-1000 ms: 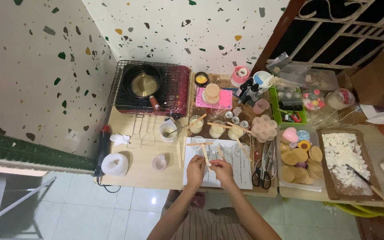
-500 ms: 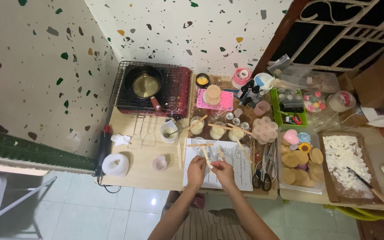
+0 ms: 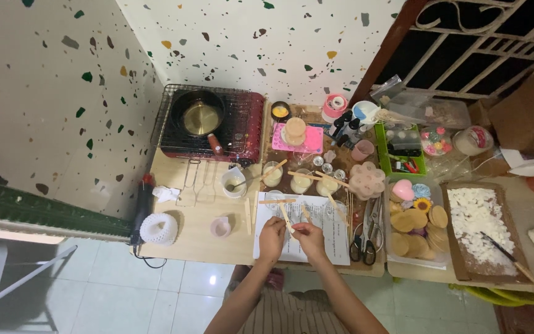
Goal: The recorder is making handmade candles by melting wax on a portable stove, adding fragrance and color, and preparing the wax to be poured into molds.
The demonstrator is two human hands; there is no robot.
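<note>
A flat wooden stick point(image 3: 287, 218), judged light, stiff and snappable, is pinched at its lower end between left hand point(image 3: 272, 238) and right hand point(image 3: 309, 239), above a printed paper sheet point(image 3: 329, 238).

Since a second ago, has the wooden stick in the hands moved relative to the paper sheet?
No. The wooden stick sits over the same upper-middle part of the paper sheet, pinched by left hand and right hand.

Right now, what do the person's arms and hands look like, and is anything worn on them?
Both forearms are bare from the elbows down: no sleeves reach them, and no gloves cover the left hand or the right hand. No watch, bracelet or ring can be made out at this distance. Below the arms, a striped garment in brown and pale lines shows.
</note>
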